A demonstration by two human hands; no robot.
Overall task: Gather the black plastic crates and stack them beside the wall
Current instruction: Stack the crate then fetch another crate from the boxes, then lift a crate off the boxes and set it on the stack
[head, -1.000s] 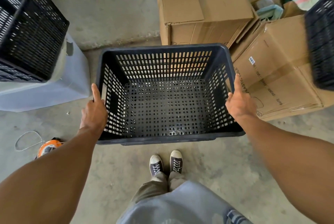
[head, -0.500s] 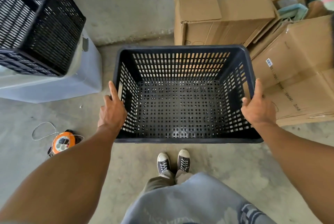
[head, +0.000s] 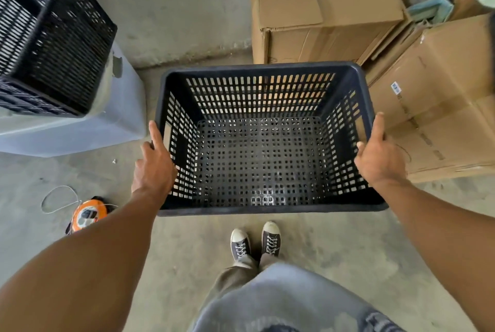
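I hold an empty black slatted crate (head: 263,208) in front of me, above the concrete floor and my shoes. My left hand (head: 154,168) grips its left side and my right hand (head: 379,160) grips its right side, thumbs along the rim. A second black crate (head: 51,36) lies on its side on a grey box at the upper left. The grey wall (head: 176,2) rises straight ahead, between that crate and the cardboard boxes.
A grey plastic box (head: 80,130) stands at the left under the second crate. Several cardboard boxes (head: 321,10) crowd the upper right against the wall. An orange device (head: 88,215) with a white cord lies on the floor at the lower left.
The held crate has shifted right and slightly nearer in view. The grey box and second crate now show more fully at the left, and the dark crate edge at the far right has left the view.
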